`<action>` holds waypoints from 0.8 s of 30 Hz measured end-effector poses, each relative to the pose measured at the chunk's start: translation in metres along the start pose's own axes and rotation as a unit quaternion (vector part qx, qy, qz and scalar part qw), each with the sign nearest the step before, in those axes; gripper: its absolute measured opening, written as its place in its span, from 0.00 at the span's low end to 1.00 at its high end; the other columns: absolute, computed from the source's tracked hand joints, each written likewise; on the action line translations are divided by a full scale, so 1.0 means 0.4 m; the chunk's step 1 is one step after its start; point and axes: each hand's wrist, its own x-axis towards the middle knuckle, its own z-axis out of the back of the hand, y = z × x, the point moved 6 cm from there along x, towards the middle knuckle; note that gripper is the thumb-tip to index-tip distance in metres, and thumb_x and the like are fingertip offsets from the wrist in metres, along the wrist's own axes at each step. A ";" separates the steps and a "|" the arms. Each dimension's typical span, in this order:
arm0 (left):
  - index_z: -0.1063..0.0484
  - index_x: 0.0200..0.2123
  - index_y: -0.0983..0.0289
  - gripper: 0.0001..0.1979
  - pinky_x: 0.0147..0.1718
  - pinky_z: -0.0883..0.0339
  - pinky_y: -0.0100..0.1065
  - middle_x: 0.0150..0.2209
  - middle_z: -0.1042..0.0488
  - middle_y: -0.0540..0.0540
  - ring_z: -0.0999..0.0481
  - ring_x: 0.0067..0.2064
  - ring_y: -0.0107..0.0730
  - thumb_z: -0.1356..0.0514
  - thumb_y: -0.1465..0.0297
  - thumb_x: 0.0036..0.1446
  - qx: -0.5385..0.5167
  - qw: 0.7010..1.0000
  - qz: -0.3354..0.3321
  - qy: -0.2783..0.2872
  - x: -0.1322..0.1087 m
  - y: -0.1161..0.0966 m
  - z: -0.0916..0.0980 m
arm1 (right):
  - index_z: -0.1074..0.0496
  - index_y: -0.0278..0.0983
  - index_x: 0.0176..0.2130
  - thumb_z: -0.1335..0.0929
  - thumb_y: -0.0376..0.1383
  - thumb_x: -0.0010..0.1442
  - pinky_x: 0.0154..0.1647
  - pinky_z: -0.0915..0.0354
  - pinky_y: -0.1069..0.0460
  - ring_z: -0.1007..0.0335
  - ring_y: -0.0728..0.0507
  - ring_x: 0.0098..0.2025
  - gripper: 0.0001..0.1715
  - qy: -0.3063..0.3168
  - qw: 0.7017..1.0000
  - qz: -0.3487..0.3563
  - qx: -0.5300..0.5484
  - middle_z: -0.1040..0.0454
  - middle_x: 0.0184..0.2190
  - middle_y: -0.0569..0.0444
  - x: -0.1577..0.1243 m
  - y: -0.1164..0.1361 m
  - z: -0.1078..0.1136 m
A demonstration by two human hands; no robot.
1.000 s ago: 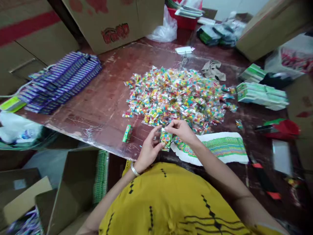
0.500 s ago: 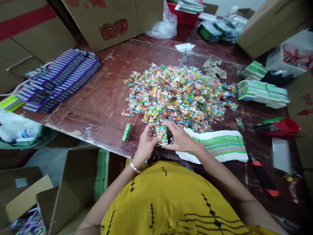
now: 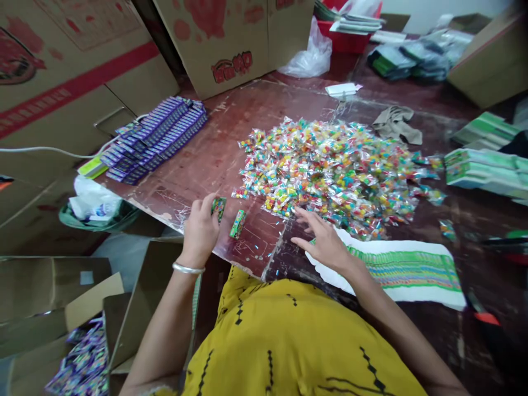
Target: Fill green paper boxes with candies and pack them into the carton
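Note:
My left hand (image 3: 201, 228), a silver bangle at its wrist, grips a small green candy box (image 3: 218, 209) at the table's near left edge. Just right of that box, a second small green box (image 3: 237, 224) lies on the tabletop. My right hand (image 3: 319, 236) has its fingers apart with nothing held. Its fingertips are close to the near edge of a wide heap of clear candy packets (image 3: 330, 165). Below and right of this hand, a row of flat green cartons (image 3: 404, 268) lies fanned on white paper (image 3: 447, 297).
Purple boxes (image 3: 160, 135) stand stacked at the back left, before large cardboard boxes (image 3: 231, 41). A grey cloth (image 3: 398, 124) and green carton stacks (image 3: 487, 170) are at the right. Below the left table edge, an open cardboard box (image 3: 138, 291) stands near purple packets (image 3: 82, 357).
My left hand has moved left, carrying the small box away from my right hand. My right hand has let go of it and opened near the heap. The view has shifted left.

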 end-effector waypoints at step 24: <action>0.42 0.63 0.60 0.31 0.46 0.36 0.52 0.54 0.35 0.69 0.30 0.50 0.59 0.41 0.58 0.58 0.116 0.989 -0.082 0.051 0.101 0.046 -0.100 | 0.25 0.39 0.41 0.36 0.40 0.65 0.36 0.34 0.50 0.28 0.44 0.36 0.12 -0.109 0.973 -0.133 -0.154 0.25 0.36 0.50 -0.155 -0.164 0.145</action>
